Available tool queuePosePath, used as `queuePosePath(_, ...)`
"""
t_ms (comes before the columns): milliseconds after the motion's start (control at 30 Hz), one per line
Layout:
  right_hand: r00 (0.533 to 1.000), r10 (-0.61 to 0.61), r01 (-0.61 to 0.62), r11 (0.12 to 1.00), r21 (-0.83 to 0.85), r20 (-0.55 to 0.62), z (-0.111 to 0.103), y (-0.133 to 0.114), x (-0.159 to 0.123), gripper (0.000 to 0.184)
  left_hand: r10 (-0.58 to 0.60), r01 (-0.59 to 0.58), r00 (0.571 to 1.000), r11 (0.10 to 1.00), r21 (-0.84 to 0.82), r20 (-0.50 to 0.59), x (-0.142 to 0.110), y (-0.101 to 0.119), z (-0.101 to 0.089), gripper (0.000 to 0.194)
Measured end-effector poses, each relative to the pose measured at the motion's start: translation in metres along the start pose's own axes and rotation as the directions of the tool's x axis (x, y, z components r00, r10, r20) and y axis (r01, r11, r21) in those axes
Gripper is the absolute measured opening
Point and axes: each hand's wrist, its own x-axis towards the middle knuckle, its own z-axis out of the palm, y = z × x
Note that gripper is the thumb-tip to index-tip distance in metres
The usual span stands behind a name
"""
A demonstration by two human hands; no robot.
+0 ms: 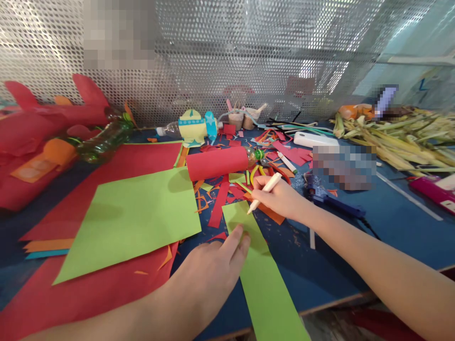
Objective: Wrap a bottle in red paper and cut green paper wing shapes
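My right hand is closed round a white marker, its tip at the upper right edge of a long light-green paper strip. The fingers of my left hand lie stretched out on the strip's left part, pressing it to the table. The strip runs down past the table's front edge. Just beyond my hands lies a bottle wrapped in red paper with a green cap. A large light-green sheet rests on red sheets to the left of my left hand.
Paper scraps litter the blue table. A blue glue gun lies right of my right hand. Red paper-covered bottle shapes stand at left, a yellow-and-blue decorated bottle behind. Dried husks lie far right, before a perforated metal screen.
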Motion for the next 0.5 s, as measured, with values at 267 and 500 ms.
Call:
queuePosePath(267,0.999,0.007,-0.004,0.997,0.072,-0.032,-0.0002,0.0003,0.001,0.023,0.029,-0.028,0.998,0.999,0.019,-0.054,-0.0016,-0.0006,0.004,0.06)
queuePosePath(500,0.995,-0.053,0.061,0.994,0.087,-0.087,0.0046,0.003,0.0038,0.02,0.008,-0.008,1.0,1.0,0.005,-0.006,-0.0007,0.0,0.0004,0.063)
